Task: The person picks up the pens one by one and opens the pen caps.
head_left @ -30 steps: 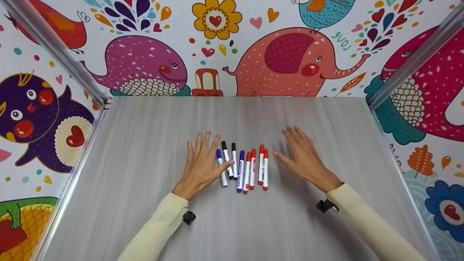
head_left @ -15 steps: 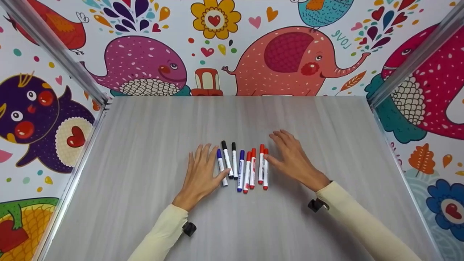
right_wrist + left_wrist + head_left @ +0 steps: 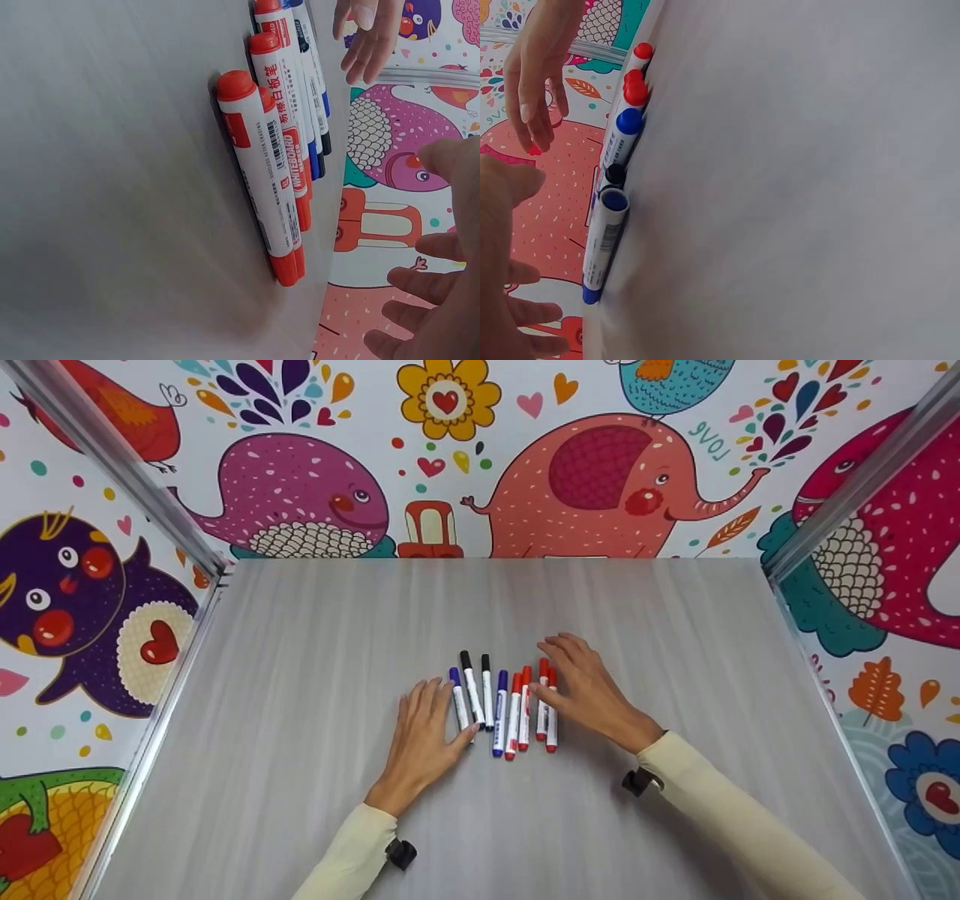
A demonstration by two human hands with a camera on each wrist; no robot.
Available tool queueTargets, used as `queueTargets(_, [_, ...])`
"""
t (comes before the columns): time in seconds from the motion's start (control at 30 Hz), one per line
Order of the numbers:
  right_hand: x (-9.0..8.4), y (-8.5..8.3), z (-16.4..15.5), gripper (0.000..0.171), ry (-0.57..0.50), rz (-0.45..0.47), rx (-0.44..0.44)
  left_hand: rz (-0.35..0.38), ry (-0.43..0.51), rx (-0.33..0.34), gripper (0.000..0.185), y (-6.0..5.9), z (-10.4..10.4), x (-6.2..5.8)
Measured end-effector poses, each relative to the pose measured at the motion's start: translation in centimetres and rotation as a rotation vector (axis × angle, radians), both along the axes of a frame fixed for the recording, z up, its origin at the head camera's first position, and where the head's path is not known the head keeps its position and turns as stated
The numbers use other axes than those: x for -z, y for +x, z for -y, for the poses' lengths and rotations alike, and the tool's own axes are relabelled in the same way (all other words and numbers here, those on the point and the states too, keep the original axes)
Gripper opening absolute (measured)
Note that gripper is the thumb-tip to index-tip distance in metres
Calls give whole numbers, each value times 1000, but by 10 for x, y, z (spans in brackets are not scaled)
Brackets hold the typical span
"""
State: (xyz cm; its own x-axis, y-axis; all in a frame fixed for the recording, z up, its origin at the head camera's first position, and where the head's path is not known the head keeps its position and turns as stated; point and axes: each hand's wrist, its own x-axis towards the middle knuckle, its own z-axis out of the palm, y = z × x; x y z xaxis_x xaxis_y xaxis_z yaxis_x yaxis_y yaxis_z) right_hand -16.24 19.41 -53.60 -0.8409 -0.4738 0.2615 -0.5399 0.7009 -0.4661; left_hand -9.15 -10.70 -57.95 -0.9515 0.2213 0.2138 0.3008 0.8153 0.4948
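Head view shows a row of whiteboard markers lying side by side near the middle of the tabletop, a little toward its near edge, their long axes running roughly from the near edge to the far edge. From the left the row reads: a blue-capped marker, two black-capped markers, another blue marker, and four red markers closest to the right edge. The left hand lies flat on the tabletop just beside the row's left end, its fingers straight and slightly spread, the thumb touching the outer blue-capped marker. The right hand rests at the row's right end, its fingers loosely extended and apart, the thumb lying against the outermost red markers and the fingertips past the caps toward the far edge. Neither hand grips anything. Left wrist view shows the markers end on, the blue cap nearest; right wrist view shows the red markers nearest, their printed white barrels stacked close together. Both arms wear pale cream sleeves with a small black camera mount at each wrist. Bright cartoon wallpaper with an elephant, a whale and flowers rises behind the far edge and along both side edges, framed by metal rails.
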Motion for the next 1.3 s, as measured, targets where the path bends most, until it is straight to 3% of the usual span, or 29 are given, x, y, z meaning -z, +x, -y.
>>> queueTargets(0.4, [6, -7, 18, 68, -18, 2, -76, 21, 42, -18, 81, 12, -6, 10])
queueTargets(0.8, [18, -17, 39, 63, -34, -4, -190, -38, 62, -23, 83, 23, -13, 18])
queueTargets(1.3, [30, -30, 72, 64, 61, 58, -244, -61, 132, -92, 74, 35, -27, 29])
